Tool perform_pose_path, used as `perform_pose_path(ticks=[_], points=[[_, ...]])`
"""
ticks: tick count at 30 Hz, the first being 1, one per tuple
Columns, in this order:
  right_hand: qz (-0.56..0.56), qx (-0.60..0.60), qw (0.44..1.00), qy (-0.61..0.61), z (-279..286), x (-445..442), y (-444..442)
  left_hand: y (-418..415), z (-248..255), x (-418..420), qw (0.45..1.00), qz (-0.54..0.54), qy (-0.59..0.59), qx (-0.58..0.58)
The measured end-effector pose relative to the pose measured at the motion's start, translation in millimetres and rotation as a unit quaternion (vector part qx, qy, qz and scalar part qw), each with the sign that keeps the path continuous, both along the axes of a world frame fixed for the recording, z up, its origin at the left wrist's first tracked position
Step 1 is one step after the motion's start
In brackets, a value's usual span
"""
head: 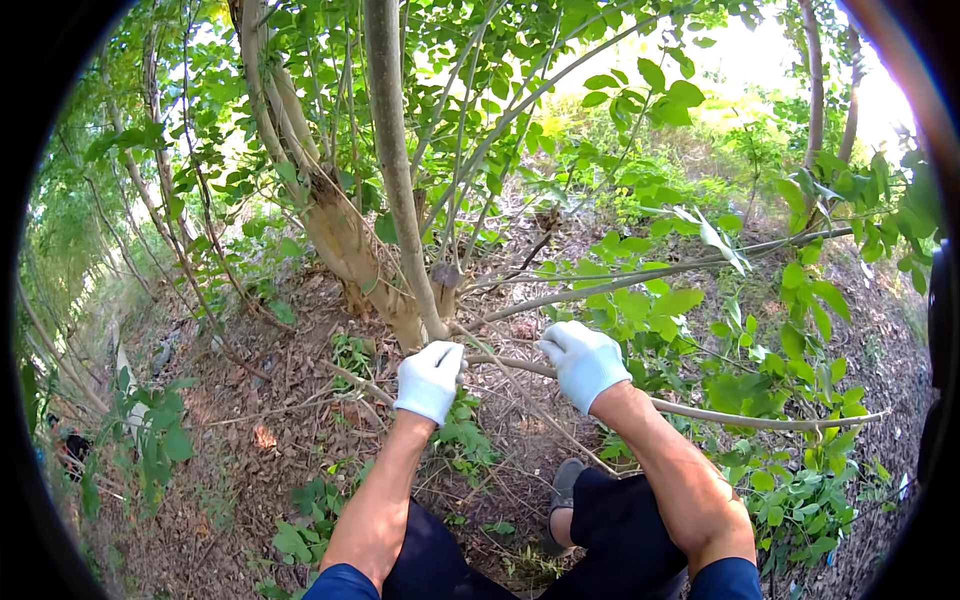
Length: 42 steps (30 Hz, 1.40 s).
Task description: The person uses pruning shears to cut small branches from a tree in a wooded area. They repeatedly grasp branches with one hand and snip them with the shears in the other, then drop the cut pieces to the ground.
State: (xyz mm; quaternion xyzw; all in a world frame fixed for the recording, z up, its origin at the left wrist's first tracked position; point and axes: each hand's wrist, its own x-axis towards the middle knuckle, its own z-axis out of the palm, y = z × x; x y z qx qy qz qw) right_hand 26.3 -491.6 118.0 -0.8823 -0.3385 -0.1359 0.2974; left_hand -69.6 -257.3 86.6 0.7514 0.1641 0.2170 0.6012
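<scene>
My left hand [433, 381], in a white knitted glove, is closed near the base of the shrub's stems, by a brown branch. What lies inside its fist is hidden. To the right, my right hand [583, 364], gloved alike, has its fingers curled in front of the long curved branch [735, 420] that runs on to the right; whether it grips anything is unclear. A thin dry twig [525, 397] slants down between the hands. Just beyond them, several stems, among them a thick upright stem [397, 150], rise from the stump.
A pale leaning trunk [349, 247] stands behind to the left. A leafy side branch [637, 277] reaches right above my right hand. Dry leaf litter [262, 405] covers the sloping ground. My shoe [566, 487] rests below the hands, with green leaves [802, 510] to its right.
</scene>
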Motion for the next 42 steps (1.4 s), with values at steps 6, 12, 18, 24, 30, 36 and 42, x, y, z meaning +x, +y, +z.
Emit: perform_pose_path(ticks=[6,12,18,24,30,36,42], points=[[-0.012,-0.089,0.996,-0.001,0.6,0.1,3.0,-10.7,-8.7,9.0,0.999,-0.026,0.019,0.027],[-0.016,-0.075,0.997,0.008,4.1,-5.1,5.9,-25.1,-10.8,9.6,0.978,-0.104,0.006,-0.178],[0.022,0.079,0.996,-0.022,-2.9,-7.5,3.0,-39.2,-20.1,9.6,0.971,-0.127,0.021,-0.203],[0.021,0.050,0.998,-0.030,-8.5,-2.0,-2.5,-41.7,-3.5,4.5,0.991,0.008,-0.012,-0.132],[0.016,0.016,0.999,-0.028,-15.0,-4.0,6.0,-1.1,61.3,-18.8,0.891,0.256,-0.279,0.251],[0.030,0.044,0.997,-0.060,-14.4,-5.8,0.5,-7.4,192.3,-5.8,0.930,0.078,-0.319,0.166],[0.081,0.151,0.981,-0.093,18.1,-29.9,5.4,-25.8,319.9,-6.5,0.924,-0.128,-0.290,0.213]])
